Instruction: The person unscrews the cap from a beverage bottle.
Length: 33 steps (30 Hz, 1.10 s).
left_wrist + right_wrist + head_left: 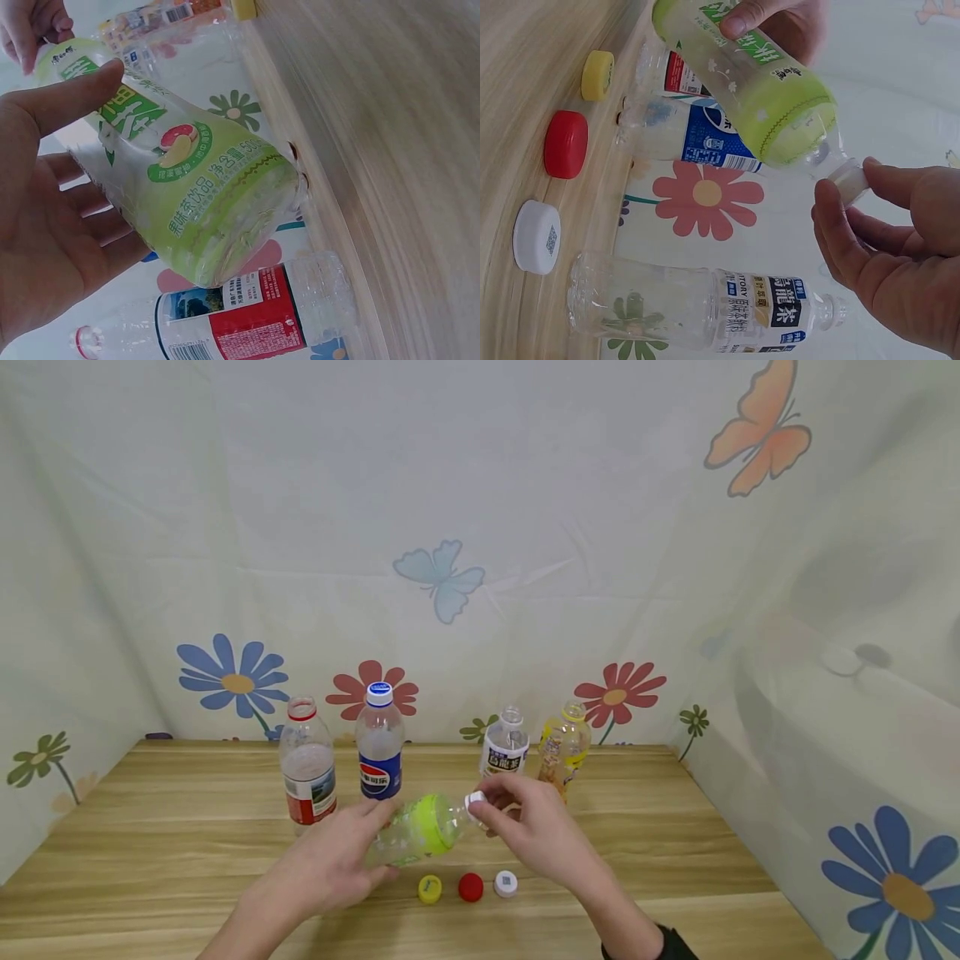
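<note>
A clear bottle with a green label (pixel 172 142) is held tilted above the table, its neck toward the right. My left hand (pixel 337 856) grips its body, with the thumb across the label in the left wrist view. At the neck, my right hand (pixel 536 827) pinches a white cap (pixel 850 182) between thumb and fingers. The cap sits on the bottle mouth; how tightly cannot be told. Below the bottle lie a yellow cap (pixel 430 889), a red cap (pixel 471 887) and a white cap with a printed code (pixel 506 883) in a row.
Behind the hands stand a red-labelled bottle (pixel 308 777), a blue-labelled bottle (pixel 379 743) with its cap on, an uncapped oolong tea bottle (pixel 506 748) and an uncapped yellow-labelled bottle (pixel 564 747). The wooden table (pixel 187 802) ends at a flowered cloth (pixel 300 568).
</note>
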### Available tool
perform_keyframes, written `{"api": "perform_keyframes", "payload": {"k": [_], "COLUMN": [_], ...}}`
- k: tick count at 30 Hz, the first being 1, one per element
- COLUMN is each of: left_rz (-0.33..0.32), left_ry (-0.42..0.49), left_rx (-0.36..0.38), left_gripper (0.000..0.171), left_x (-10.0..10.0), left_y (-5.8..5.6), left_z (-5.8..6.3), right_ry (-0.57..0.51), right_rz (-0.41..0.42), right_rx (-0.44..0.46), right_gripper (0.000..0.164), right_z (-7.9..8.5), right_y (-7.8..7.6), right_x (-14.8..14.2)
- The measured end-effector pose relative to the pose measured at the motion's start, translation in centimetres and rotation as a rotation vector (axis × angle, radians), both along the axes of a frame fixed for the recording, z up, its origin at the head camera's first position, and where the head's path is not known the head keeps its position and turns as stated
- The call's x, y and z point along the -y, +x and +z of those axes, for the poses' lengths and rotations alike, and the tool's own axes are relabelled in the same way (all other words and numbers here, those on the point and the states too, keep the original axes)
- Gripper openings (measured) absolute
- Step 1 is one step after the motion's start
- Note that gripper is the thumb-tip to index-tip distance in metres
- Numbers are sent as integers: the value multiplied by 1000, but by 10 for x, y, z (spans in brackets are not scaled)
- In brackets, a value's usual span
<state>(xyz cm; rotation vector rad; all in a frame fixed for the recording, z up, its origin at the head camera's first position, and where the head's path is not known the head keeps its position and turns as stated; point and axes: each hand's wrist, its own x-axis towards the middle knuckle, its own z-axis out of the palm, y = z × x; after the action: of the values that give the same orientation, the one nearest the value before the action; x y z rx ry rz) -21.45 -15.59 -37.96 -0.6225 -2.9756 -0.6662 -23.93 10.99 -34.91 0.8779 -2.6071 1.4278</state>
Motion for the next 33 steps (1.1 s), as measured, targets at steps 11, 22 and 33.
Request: {"api": "perform_keyframes", "payload": {"k": [11,22,33], "left_rz": [-2,1,7], "left_ry": [-6,7,21], "left_rx": [-15,-4,32], "left_gripper": [75,75,75], "left_x": [-1,0,0], "left_y": [0,-1,-1], "left_z": [0,-1,-1], "right_ry": [-29,-28,-25], "right_rz": [14,32,89], "right_rx": [-2,-59,-84], "right_gripper": [16,21,27], "right_z": [1,2,2], "right_y": [1,1,0], "right_x": [0,-1,0]}}
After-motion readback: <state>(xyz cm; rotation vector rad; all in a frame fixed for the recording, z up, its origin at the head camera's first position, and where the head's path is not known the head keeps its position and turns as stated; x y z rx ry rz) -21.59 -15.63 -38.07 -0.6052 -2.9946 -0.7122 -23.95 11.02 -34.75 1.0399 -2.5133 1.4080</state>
